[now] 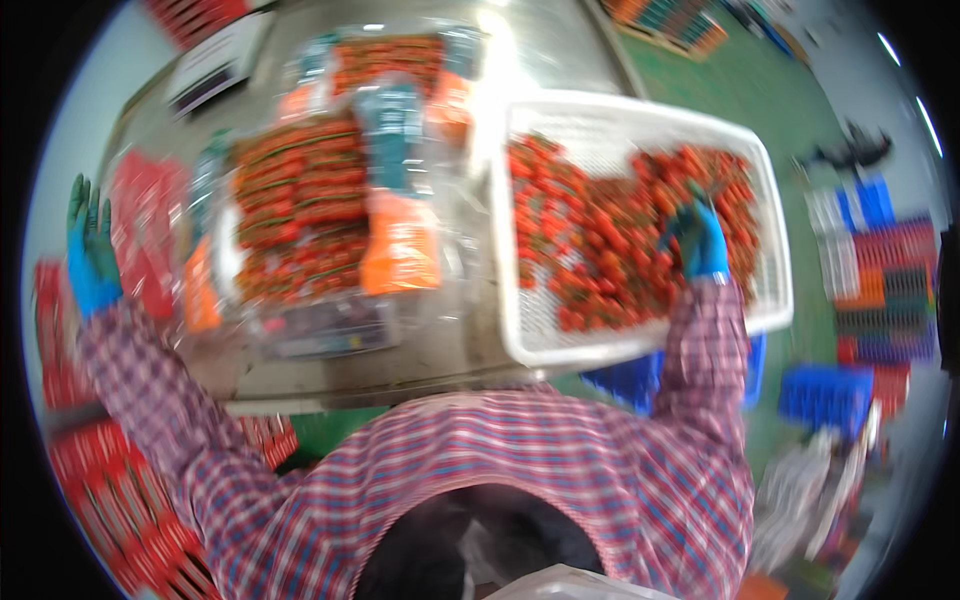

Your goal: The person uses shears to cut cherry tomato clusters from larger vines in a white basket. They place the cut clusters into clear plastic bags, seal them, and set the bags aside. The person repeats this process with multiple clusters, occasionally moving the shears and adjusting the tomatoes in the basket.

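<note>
My left hand [92,250], in a blue glove with green-stained fingertips, is held at the far left with fingers stretched, beside red plastic bags [145,230]. My right hand [697,238], similarly gloved, is down among loose red cherry tomatoes [590,220] in a white perforated crate [770,260]; its fingers are curled and blurred, and what they grip is hidden. At the centre lie rows of tomatoes on green vines [300,180], with teal and orange clear packs [400,240] around them and a smaller similar group [385,65] behind.
The steel table [440,350] carries a white box-like object [210,60] at the back left. Stacked red crates [105,490] are at lower left. Blue crates [825,395], coloured crate stacks [880,280] and plastic sheeting [790,490] stand right on the green floor.
</note>
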